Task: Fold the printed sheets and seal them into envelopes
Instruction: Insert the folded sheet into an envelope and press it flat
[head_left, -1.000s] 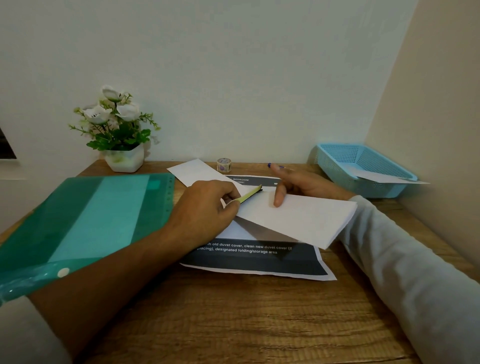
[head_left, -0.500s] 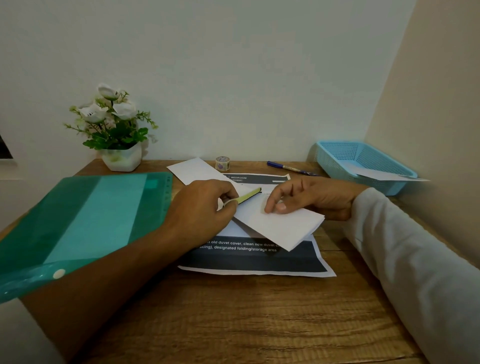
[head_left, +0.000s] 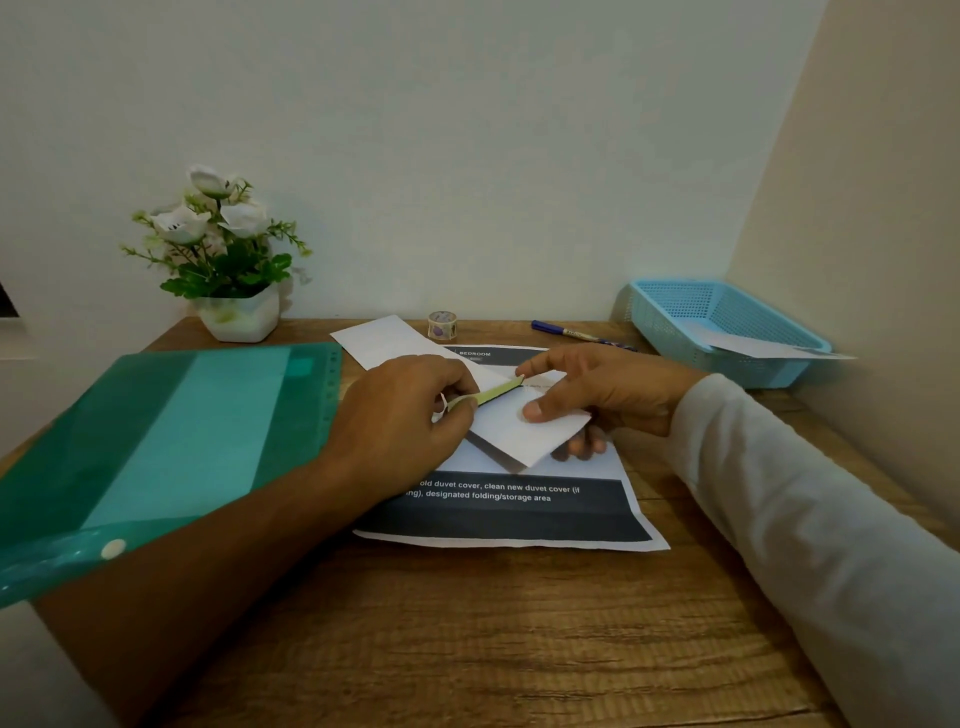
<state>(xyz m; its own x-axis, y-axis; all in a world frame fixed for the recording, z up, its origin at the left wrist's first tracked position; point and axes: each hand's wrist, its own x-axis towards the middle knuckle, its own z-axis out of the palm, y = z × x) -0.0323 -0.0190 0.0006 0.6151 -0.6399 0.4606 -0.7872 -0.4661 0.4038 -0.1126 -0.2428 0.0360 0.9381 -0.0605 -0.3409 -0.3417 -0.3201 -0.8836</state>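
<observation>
1. A green folder (head_left: 156, 457) covers the left side of the wooden table (head_left: 467, 649), its snap-button corner nearest the viewer; behind it a pot of white flowers (head_left: 236, 317) stands against the wall.
2. The left hand (head_left: 405, 415) is curled, pinching one end of a thin green strip (head_left: 491, 395) between thumb and forefinger; the strip slants up to the right, and its far tip meets the right index fingertip.
3. The envelope (head_left: 524, 436), white and plain, sits between the two hands, just under the strip; it is tilted, its near corner raised off the paper below and throwing a shadow there.
4. The printed sheet (head_left: 519, 512) lies flat and unfolded on the middle of the table beneath both hands; dark bands with white lettering show at its near and far ends.
5. Toward the wall, a white paper (head_left: 382, 340) lies slantwise behind the left hand; whether it joins the envelope I cannot tell; just right of it stands a small tape roll (head_left: 442, 326), and further right a pen (head_left: 576, 332) lies on the wood.
6. The right hand (head_left: 608, 395), in a pale sleeve, grips the envelope, thumb pressed on top, other fingers tucked underneath with their tips showing past its lower edge.
7. A blue basket (head_left: 670, 317) fills the far right corner; a loose sheet (head_left: 758, 347) rests inside, one corner poking over the rim.
</observation>
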